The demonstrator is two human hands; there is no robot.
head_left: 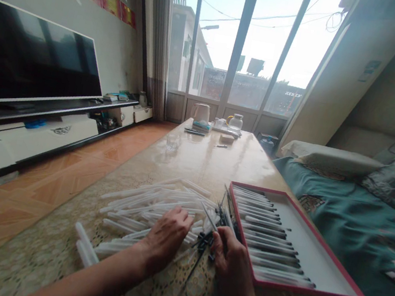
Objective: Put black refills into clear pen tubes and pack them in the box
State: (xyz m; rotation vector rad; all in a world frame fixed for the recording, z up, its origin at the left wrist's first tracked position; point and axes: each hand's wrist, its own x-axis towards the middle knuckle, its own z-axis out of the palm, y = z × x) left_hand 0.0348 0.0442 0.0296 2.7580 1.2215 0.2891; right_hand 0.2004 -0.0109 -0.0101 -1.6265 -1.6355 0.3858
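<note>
Head view, left hand: the left hand is over the near right part of the pile of tubes; its fingers are curled and close together; whether they are clamped on anything I cannot tell
Head view, right hand: the right hand is just beside the box's left edge; thumb and forefinger are clamped on a slim rod, which slants up toward the far left
Tubes: the whitish, see-through tubes lie loose in a heap left of the hands, most pointing roughly left to right; two lie at the near left edge
Dark parts: a tangle of black pieces and thin dark sticks lies between the hands, reaching along the box's left side
Box: the shallow box with a pink rim stands at the right; a row of dark-ended pens fills its left side, with its white floor showing to the right
Table: the patterned table bears a clear glass at the left; at the far end, a pale jug and a glass teapot
</note>
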